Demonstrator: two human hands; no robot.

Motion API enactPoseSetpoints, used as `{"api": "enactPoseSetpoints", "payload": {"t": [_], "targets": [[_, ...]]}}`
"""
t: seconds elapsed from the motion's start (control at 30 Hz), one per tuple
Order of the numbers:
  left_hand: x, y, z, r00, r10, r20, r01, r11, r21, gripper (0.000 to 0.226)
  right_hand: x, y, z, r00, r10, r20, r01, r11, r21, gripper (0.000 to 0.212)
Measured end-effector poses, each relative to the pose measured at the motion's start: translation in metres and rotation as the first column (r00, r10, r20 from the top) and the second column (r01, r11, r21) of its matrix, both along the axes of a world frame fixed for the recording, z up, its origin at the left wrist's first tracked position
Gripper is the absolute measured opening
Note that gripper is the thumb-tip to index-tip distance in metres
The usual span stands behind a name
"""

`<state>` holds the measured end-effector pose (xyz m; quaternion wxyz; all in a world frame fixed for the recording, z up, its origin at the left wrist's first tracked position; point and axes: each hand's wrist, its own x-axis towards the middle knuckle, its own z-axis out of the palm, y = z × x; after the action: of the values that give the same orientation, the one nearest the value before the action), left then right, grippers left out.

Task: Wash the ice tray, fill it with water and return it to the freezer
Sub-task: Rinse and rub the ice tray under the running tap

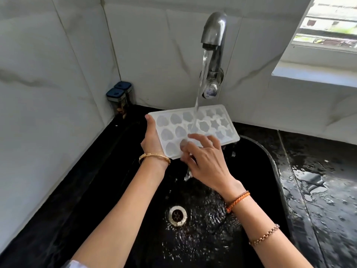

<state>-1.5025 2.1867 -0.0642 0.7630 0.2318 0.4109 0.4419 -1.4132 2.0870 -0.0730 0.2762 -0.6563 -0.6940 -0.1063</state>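
White ice tray (193,130) under tap (213,33) stream at twelve o'clock; left hand (151,141) gripping its nine-o'clock edge; right hand (204,159) fingers spread, rubbing moulds. No legible writing.

Ice tray (210,120) near corner hidden under right hand (207,163).

- Home kitchen, sink corner.
- Chrome wall-mounted tap (213,31) runs water into a black stone-look sink basin (257,171) with a round metal drain (178,215).
- Glossy black countertop (318,180) around the basin, wet to the right.
- White marble-patterned wall tiles (58,64) form the backsplash.
- Two clear square storage jars with dark blue lids (119,99) stand in the corner; the front one holds what looks like nuts.
- Window with a white sill (318,74) at upper right.
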Motion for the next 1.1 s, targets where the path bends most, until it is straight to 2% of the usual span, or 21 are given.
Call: {"api": "enactPoseSetpoints", "payload": {"t": [0.1, 0.17, 0.27, 0.33, 0.4, 0.5, 0.63, 0.73, 0.83, 0.9, 1.0, 1.1], "targets": [[0.0, -0.003, -0.003, 1.0, -0.008, 0.016, 0.008, 1.0, 0.014, 0.069, 0.004, -0.001, 0.002, 0.991, -0.102, -0.086, 0.11, 0.989, 0.098, 0.014], [0.0, -0.004, -0.002, 1.0, 0.001, 0.018, -0.002, 1.0, 0.024, 0.069, 0.006, 0.0, 0.002, 0.986, -0.156, -0.065, 0.162, 0.983, 0.09, 0.019], [0.002, -0.003, 0.004, 1.0, 0.001, 0.017, -0.002, 0.999, 0.033, 0.067, 0.004, 0.001, 0.001, 0.993, -0.111, -0.035, 0.112, 0.993, 0.047, 0.013], [0.005, -0.004, 0.005, 1.0, 0.0, 0.025, -0.001, 0.999, 0.036, 0.067, 0.001, -0.001, 0.003, 0.992, -0.072, -0.108, 0.078, 0.996, 0.045, 0.008], [0.006, -0.004, 0.006, 1.0, -0.005, 0.027, 0.005, 1.0, 0.03, 0.069, 0.002, -0.001, 0.004, 0.986, -0.08, -0.149, 0.093, 0.992, 0.084, 0.011], [0.006, -0.005, 0.005, 1.0, -0.01, 0.019, 0.009, 1.0, 0.025, 0.068, 0.007, -0.001, 0.004, 0.985, -0.118, -0.122, 0.132, 0.985, 0.112, 0.012], [0.012, -0.003, 0.007, 1.0, -0.001, 0.007, 0.001, 0.999, 0.05, 0.065, 0.011, 0.003, 0.001, 0.969, -0.194, -0.154, 0.203, 0.978, 0.045, 0.013], [0.016, 0.001, 0.005, 1.0, -0.01, -0.008, 0.01, 0.999, 0.038, 0.065, 0.01, 0.009, -0.004, 0.976, -0.133, -0.173, 0.135, 0.991, 0.002, 0.011], [0.012, 0.004, -0.002, 0.999, 0.019, -0.045, -0.018, 1.0, 0.017, 0.06, 0.011, 0.01, -0.005, 0.966, -0.155, -0.208, 0.169, 0.984, 0.053, 0.007], [0.011, 0.006, -0.006, 0.999, 0.021, -0.049, -0.021, 1.0, 0.01, 0.058, 0.014, 0.01, -0.005, 0.955, -0.197, -0.221, 0.22, 0.972, 0.082, 0.014], [0.013, 0.006, -0.006, 0.999, 0.024, -0.028, -0.024, 1.0, -0.003, 0.061, 0.013, 0.011, -0.009, 0.977, -0.142, -0.157, 0.146, 0.989, 0.016, 0.015], [0.014, 0.006, -0.006, 0.997, 0.053, -0.049, -0.053, 0.999, 0.007, 0.057, 0.008, 0.01, -0.01, 0.979, -0.123, -0.161, 0.139, 0.986, 0.092, 0.014]]}}
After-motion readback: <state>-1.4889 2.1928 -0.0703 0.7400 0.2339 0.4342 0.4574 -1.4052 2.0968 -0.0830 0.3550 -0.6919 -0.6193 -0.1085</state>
